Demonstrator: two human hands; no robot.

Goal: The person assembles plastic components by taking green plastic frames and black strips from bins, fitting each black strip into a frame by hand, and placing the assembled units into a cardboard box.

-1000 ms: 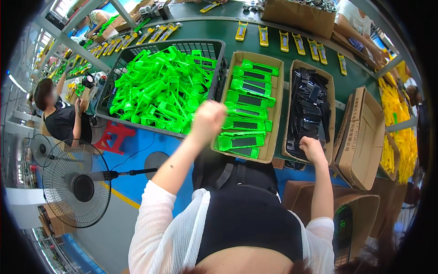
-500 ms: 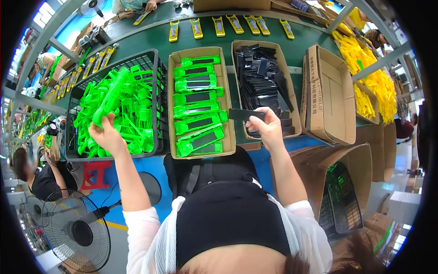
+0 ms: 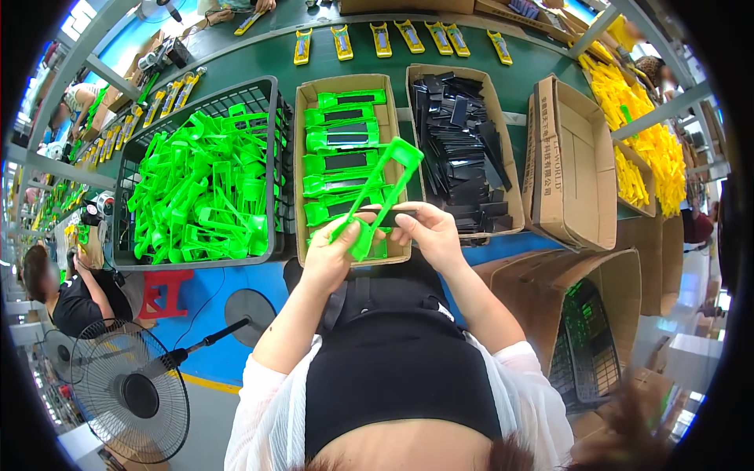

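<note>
Angled toward each other, the left hand (image 3: 334,250) clamps its fingers on a tilted green frame (image 3: 363,242), the right hand (image 3: 432,235) pinches a black plate (image 3: 404,212) between its fingers.

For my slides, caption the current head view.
Left hand holds a green plastic frame; right hand holds a dark panel.

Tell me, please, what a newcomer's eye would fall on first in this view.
Probably the heap of bright green plastic parts in the black crate on the left. Next might come the slim green frame in the person's hands, near the centre. A pile of bright yellow parts also stands out at the right.
</note>
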